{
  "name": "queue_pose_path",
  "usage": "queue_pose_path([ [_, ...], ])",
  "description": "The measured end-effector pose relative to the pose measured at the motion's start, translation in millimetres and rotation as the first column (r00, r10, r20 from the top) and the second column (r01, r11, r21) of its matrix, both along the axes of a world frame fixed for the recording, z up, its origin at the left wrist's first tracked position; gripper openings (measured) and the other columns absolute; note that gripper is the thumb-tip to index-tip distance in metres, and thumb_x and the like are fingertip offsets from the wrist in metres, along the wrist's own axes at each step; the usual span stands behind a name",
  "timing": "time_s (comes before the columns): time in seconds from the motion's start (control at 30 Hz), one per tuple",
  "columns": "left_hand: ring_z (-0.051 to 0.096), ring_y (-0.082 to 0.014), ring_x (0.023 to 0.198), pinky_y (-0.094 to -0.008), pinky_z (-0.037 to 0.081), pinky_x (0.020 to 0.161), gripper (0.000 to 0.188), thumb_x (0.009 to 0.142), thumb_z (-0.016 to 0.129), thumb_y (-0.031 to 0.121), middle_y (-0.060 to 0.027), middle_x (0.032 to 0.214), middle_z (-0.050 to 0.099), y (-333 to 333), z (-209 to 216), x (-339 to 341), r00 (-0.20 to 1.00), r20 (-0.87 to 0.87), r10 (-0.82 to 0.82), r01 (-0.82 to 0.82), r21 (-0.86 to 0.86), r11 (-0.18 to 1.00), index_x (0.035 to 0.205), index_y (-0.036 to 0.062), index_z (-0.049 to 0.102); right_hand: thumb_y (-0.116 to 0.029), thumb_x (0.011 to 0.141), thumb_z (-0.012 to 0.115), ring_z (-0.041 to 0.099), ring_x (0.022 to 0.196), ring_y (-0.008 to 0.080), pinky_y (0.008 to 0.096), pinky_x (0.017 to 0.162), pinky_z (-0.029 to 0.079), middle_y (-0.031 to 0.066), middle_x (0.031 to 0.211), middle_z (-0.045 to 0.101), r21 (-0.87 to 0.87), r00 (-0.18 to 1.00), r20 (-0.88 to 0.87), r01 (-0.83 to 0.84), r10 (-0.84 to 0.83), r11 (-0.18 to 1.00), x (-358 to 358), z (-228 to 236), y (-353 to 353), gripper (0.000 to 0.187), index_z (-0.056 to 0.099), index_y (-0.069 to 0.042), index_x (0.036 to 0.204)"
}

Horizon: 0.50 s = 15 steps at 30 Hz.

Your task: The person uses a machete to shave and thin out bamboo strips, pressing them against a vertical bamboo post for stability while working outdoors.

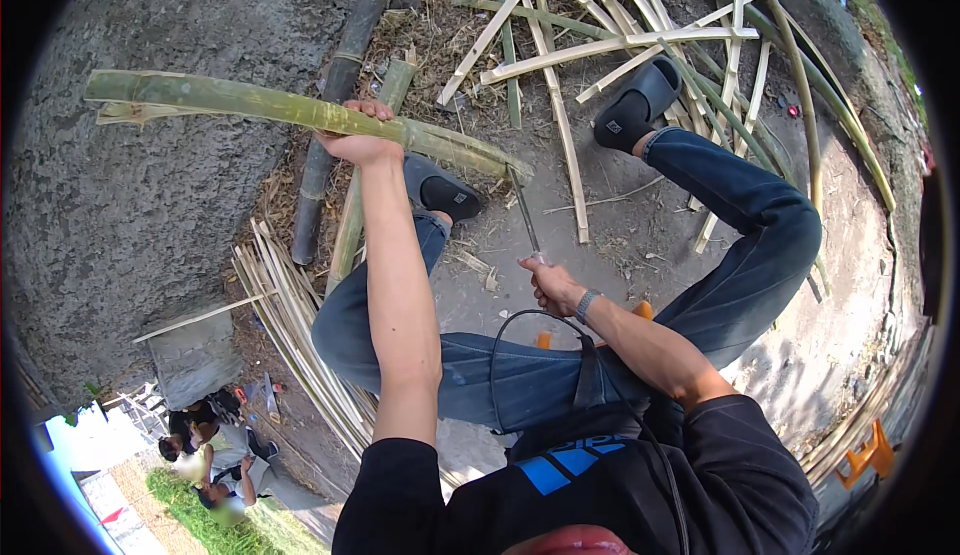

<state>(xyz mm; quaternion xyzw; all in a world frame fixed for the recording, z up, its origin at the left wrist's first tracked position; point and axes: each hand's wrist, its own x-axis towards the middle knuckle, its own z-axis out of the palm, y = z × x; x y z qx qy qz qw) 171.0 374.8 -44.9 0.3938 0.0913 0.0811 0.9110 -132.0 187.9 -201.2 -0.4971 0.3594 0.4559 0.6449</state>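
My left hand (362, 137) is wrapped round a split length of green bamboo (240, 101), held out in front of me at a slant. The bamboo's far-left end is ragged, with pale inner wood showing. In my right hand (556, 289) is a long thin-bladed knife (525, 217), its handle mostly hidden by the fingers. The blade's tip meets the bamboo's right end, where a split runs along it; whether it has entered the wood I cannot tell.
Many pale split bamboo strips (610, 45) lie crisscrossed ahead. A dark bamboo pole (335, 115) lies by the rough grey wall (150, 205). More strips (300, 310) are bundled at my left. Two people (225, 465) sit behind on the left; an orange stool (868, 453) stands right.
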Motion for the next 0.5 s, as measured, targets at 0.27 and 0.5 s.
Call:
queue_pose_path([
  [0.27, 0.054, -0.0252, 0.074, -0.0383, 0.044, 0.074, 0.099, 0.079, 0.031, 0.098, -0.0107, 0.081, 0.059, -35.0, 22.1, -24.5, 0.848, 0.224, -0.481, 0.465, 0.123, 0.877, 0.097, 0.0049, 0.059, -0.032, 0.096, 0.065, 0.057, 0.053, 0.0234, 0.0410, 0.050, 0.049, 0.0100, 0.072, 0.060, -0.066, 0.994, 0.071, -0.077, 0.082, 0.995, -0.2, -1.1, -55.4, 0.033, 0.068, 0.000, 0.096],
  [0.5, 0.072, -0.0273, 0.096, -0.0380, 0.057, 0.090, 0.075, 0.103, 0.052, 0.061, -0.0223, 0.113, 0.071, -68.3, 20.8, -43.8, 0.941, 0.331, -0.075, -0.160, 0.628, 0.761, 0.132, -0.0080, 0.055, -0.034, 0.086, 0.067, 0.071, 0.093, 0.0455, 0.0538, 0.086, 0.057, 0.0278, 0.095, 0.073, -0.812, 0.755, 0.328, -0.081, 0.568, 0.578, 14.4, 8.5, -94.8, 0.036, 0.072, -0.002, 0.102],
])
